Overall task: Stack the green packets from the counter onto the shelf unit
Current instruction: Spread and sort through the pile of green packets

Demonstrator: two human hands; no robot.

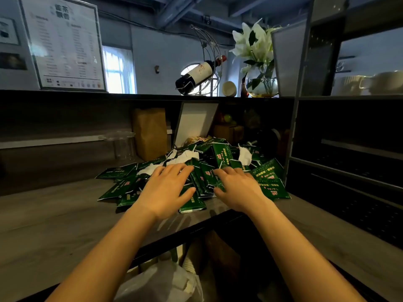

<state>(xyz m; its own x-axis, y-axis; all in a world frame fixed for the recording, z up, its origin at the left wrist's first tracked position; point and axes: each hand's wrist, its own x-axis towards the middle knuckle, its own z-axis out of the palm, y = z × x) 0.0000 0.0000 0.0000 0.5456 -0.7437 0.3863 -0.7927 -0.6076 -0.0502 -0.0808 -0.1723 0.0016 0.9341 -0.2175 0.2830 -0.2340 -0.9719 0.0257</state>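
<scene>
A loose pile of several green packets lies on the grey counter, with a few white paper scraps among them. My left hand lies flat on the left part of the pile, fingers spread and straight. My right hand rests on the right part, fingers bent down over a group of upright packets between the two hands, thumb against their edge. The dark shelf unit stands right of the pile.
A brown paper bag, a clear glass and a leaning white board stand behind the pile. On the ledge above are a wine bottle in a wire holder, a flower vase and a framed menu. Plastic bags lie below the counter.
</scene>
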